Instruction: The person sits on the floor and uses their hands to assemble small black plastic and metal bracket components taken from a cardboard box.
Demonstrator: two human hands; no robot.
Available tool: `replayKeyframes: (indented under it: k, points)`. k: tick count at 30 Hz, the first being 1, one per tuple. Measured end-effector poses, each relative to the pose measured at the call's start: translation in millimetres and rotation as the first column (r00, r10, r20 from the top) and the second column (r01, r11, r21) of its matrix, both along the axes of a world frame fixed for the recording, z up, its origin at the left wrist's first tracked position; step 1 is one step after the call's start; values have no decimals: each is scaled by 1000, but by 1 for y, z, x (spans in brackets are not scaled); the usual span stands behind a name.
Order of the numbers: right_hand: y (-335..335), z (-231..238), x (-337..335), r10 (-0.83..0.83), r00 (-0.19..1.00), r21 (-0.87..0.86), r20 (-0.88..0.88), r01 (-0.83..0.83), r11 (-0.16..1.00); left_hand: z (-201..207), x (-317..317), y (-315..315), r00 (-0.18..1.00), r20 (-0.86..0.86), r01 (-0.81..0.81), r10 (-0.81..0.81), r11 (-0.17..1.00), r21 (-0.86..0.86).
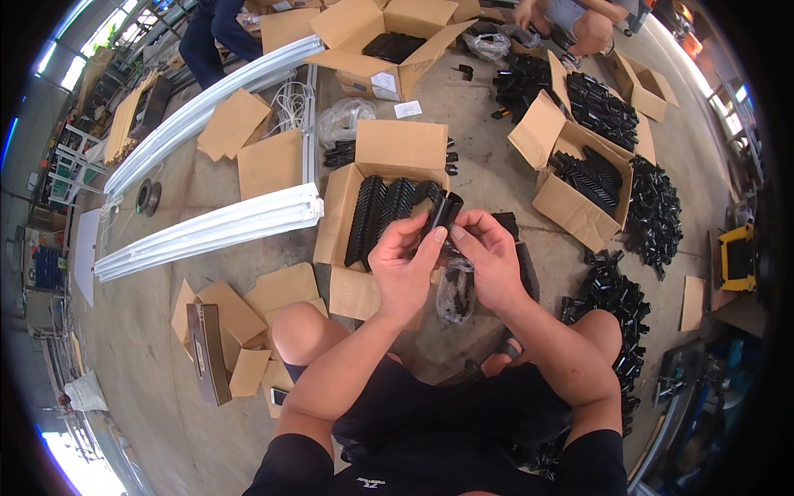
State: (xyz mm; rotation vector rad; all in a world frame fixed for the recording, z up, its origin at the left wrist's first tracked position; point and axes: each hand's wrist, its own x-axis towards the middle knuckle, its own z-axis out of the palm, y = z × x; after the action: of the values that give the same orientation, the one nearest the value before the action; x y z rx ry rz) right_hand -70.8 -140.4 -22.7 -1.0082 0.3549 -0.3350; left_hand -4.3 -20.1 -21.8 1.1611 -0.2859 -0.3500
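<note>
In front of my knees, a black plastic bracket-like part (445, 212) with a tubular shape is held up between my two hands. My left hand (404, 271) pinches it with thumb and fingers from one side. From the other side, my right hand (490, 260) grips its lower end, where the fingers hide some of it. Beneath and beyond the hands stands an open cardboard box (402, 145), in which similar black parts (372, 217) lie in neat stacked rows. A clear plastic bag (456, 291) with dark pieces lies just below my hands.
Another open carton (571, 203) of black parts stands to the right, beside loose black heaps (655, 217). A larger carton (364, 84) is farther off. Long white metal profiles (215, 221) lie left. Flattened cardboard (285, 285) is near my left knee. Two other people are at the far side.
</note>
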Motion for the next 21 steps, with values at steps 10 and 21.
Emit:
replayKeyframes:
  k: [10,21]
  points:
    - [0,0,0,5,1000,-61,-25,-7,998,2,0,0,1000,9,6,-6,1000,-5]
    - [4,0,-2,2,1000,-137,22,1,991,4,-2,1,1000,-4,2,-2,1000,8]
